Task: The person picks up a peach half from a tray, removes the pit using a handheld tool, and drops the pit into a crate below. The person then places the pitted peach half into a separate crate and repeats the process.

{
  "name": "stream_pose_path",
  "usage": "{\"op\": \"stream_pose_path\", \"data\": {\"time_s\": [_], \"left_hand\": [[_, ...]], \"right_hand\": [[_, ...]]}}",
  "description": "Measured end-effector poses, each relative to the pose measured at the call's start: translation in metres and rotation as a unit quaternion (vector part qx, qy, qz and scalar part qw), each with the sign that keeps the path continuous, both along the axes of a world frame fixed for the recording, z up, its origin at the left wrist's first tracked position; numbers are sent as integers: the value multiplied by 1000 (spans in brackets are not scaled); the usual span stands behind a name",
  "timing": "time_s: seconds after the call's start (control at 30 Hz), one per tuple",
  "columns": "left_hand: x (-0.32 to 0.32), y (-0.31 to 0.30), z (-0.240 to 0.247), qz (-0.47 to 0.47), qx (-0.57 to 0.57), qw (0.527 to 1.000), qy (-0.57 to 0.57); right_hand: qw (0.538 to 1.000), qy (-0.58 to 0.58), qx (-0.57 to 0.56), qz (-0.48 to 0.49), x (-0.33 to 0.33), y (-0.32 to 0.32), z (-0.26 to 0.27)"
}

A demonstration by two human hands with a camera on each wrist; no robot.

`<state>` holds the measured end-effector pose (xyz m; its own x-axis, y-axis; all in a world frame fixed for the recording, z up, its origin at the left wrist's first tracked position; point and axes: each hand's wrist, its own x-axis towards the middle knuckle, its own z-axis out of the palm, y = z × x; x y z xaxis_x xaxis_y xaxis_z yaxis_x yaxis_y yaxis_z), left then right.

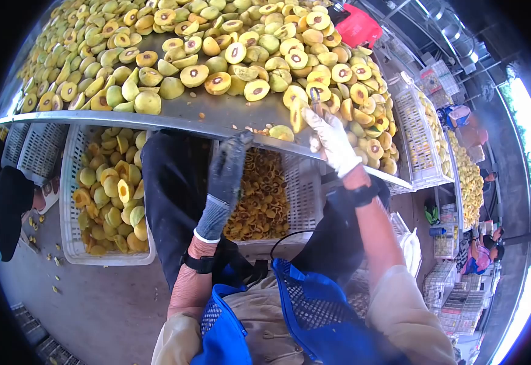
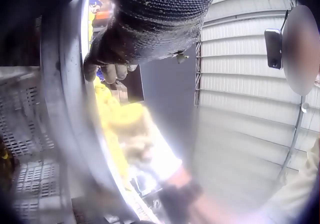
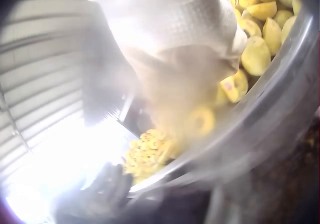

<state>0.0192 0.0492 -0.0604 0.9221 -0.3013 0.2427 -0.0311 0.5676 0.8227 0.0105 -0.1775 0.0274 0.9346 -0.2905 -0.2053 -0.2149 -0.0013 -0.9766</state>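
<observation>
Halved yellow-green fruit (image 1: 256, 90) lies heaped on the grey metal table (image 1: 213, 112). The white-gloved right hand (image 1: 332, 137) grips a slim metal tool (image 1: 318, 108); whether the dark-gloved left hand (image 1: 226, 167) holds anything is unclear. Fetching a half for pitting seems underway, calling for a steadying left grip.

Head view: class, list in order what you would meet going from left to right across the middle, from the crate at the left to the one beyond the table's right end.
White crate of fruit, dark-gloved left hand, white-gloved right hand, white crate beyond the table's right end.
</observation>
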Motion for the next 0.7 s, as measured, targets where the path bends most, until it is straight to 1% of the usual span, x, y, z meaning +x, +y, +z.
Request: {"op": "stream_pose_path", "data": {"time_s": [0.03,0.07,0.1,0.17,0.2,0.23,0.27,0.3,0.33,0.4,0.43,0.47,0.5,0.53,0.57,0.6,0.63,0.67,0.7], "left_hand": [[-3,-10,-9,-10,12,1000,-13],[-3,-27,-35,-63,-112,990,57],[-8,-36,-36,-73,-139,985,74],[-17,-45,-37,-88,-191,972,109],[-12,-41,-63,19,-12,998,-61],[-5,-37,-104,121,171,952,-225],[-2,-32,-127,211,344,837,-370],[-5,-30,-112,247,305,838,-379],[-12,-31,-78,282,264,837,-387],[-18,-27,-31,251,147,914,-283],[-20,-23,-15,178,68,968,-163],[-22,-21,-2,99,-13,994,-38],[-22,-22,3,17,-94,991,88],[-11,-19,0,-29,-149,977,147],[-10,-13,-1,50,-50,997,36],[-10,-7,1,129,53,987,-75],[-10,2,2,180,124,965,-144],[-11,10,4,238,191,930,-206],[-11,12,4,245,167,934,-200]], "right_hand": [[995,-36,97,3,-6,13,1],[970,-97,224,10,-10,22,-10],[959,-91,262,62,-18,39,0],[951,-87,296,-16,-28,77,-5],[940,-115,310,87,-28,79,-23],[958,-77,264,74,-30,96,-12],[958,-67,275,48,-32,110,-13],[957,-58,284,21,-33,118,-14],[954,-60,294,21,-33,118,-17],[968,-115,212,61,-32,114,-23],[972,-143,169,80,-32,111,-23],[981,-131,112,87,-34,111,-15],[985,-119,89,88,-36,112,-9],[988,-106,67,89,-38,113,-4],[990,-93,45,91,-41,114,-3],[991,-92,27,98,-42,114,-4],[993,-70,1,97,-44,116,-4],[994,-49,-23,97,-47,120,-4],[994,-27,-48,96,-49,123,-4]]}}
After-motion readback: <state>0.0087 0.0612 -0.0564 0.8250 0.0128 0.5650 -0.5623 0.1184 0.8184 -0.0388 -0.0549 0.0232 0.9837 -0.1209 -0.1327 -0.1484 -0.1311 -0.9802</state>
